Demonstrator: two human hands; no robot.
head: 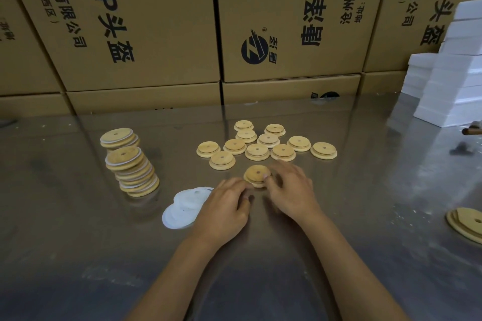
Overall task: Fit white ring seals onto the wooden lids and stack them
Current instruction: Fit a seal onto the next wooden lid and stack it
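Both hands on one lid at counter centre.
Left hand (224,210) and right hand (292,191) curl their fingertips round a lid (257,176) lying on the counter (339,255). Seals (184,207) lie just left of the left hand, partly hidden by it. Loose lids (266,142) spread beyond; leaning stacks (130,164) far left. Cartons (156,34) behind, white slabs (451,81) at right.
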